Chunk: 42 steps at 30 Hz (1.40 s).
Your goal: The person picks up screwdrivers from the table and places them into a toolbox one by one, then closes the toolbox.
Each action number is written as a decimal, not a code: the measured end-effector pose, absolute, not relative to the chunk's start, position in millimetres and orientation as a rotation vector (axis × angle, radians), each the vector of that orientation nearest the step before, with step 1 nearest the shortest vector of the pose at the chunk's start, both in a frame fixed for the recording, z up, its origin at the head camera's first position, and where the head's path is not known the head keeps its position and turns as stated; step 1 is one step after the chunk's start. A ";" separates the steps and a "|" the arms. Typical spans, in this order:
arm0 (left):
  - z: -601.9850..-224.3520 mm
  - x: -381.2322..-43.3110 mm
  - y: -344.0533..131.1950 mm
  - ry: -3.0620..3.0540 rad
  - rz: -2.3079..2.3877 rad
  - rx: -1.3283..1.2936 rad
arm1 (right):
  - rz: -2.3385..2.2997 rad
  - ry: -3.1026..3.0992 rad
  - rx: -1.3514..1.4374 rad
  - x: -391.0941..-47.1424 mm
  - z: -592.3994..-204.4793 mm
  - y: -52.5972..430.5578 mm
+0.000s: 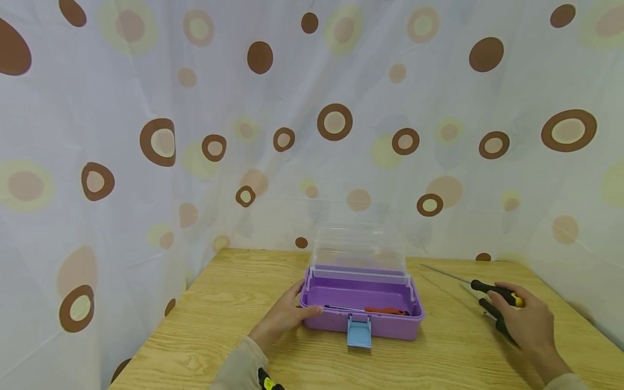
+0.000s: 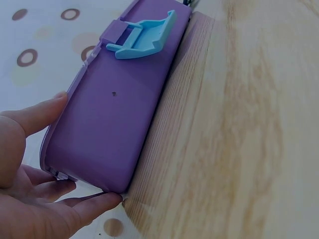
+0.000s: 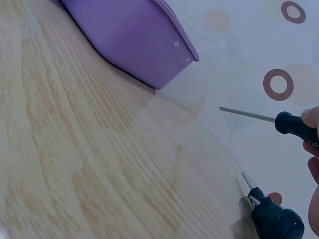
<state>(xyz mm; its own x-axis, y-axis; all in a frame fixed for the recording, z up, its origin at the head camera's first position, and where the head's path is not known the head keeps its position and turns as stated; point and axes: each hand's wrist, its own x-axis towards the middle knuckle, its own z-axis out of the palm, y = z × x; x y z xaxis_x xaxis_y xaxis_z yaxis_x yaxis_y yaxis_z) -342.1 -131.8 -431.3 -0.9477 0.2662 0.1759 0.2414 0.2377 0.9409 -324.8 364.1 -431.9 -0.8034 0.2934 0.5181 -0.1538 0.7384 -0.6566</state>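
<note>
A purple toolbox [image 1: 326, 323] stands on the table with its clear lid [image 1: 358, 246] raised at the back. My left hand [image 1: 284, 318] holds its left end, thumb [image 2: 47, 112] on the front rim and fingers around the side. Inside, along the front wall, lies a screwdriver with a red and black handle [image 1: 385, 311]. To the right of the box, my right hand [image 1: 531, 325] grips a long screwdriver [image 1: 492, 291] by its black and yellow handle, shaft pointing left and away. Dark-handled screwdrivers [image 3: 276, 219] lie on the table below that hand, partly hidden by it.
A light blue latch [image 1: 359, 333] hangs down and sticks out from the box front. The wood-grain table [image 1: 414, 365] ends at a white curtain [image 1: 292, 173] with brown circles, behind and at both sides. A black and yellow strap [image 1: 268, 381] shows at my left sleeve.
</note>
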 end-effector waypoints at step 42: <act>-430.7 -342.1 -132.3 2.429 1.855 0.514 | 1.957 -1.819 0.114 -322.1 -420.9 359.2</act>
<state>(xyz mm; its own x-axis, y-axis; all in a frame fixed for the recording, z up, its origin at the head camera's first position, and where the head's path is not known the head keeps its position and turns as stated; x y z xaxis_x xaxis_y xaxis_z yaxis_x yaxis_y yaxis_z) -342.1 -132.3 -430.7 -0.9442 0.2849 0.1655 0.2347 0.2288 0.9448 -322.1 359.2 -420.9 -0.8892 0.2751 0.3656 -0.3847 -0.0168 -0.9229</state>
